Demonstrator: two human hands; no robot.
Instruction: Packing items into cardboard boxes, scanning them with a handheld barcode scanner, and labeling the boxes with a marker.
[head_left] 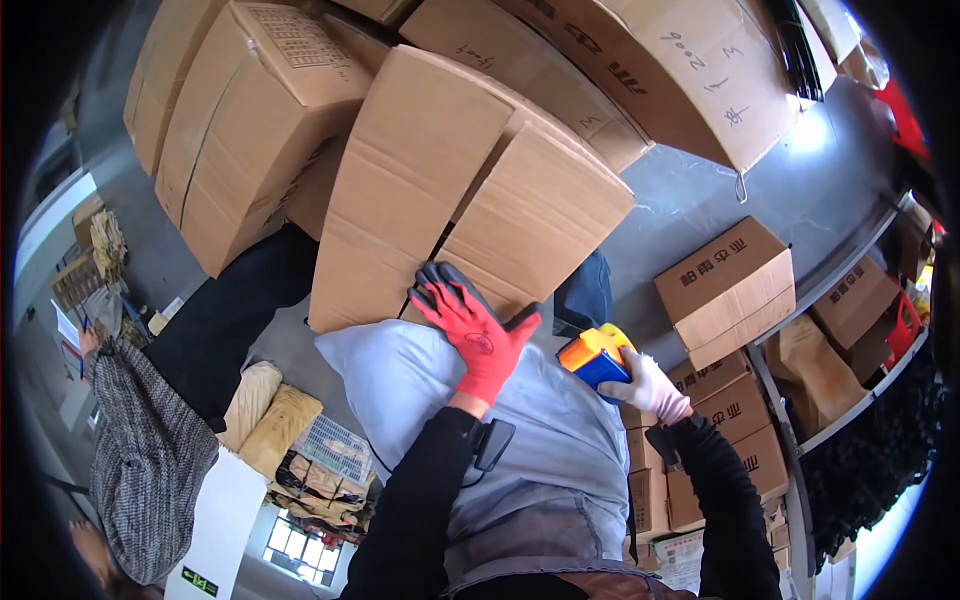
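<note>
Left hand: the red-gloved hand (pixel 475 335) was spread part way, laid on the near part of the box (pixel 400 170); it gripped nothing.
Right hand: the white-gloved hand (pixel 648 385) was curled around a yellow and blue tool (pixel 598 362), just to the right of the box's near end.
Box: it sat right past the grey pants (pixel 540 440), up and left from the tool. The left hand was nearer, as it touched the top.
Gap: the long gap (pixel 478 175) in the top ran away from the left hand's tips, up and a bit right.
Right side: floor (pixel 640 262) showed between the box and a small box (pixel 725 285).
Left side: a black pant leg (pixel 235 325) and tall boxes (pixel 250 110) stood close.
Far side: more boxes (pixel 560 75) sat just behind, so room was tight there.
</note>
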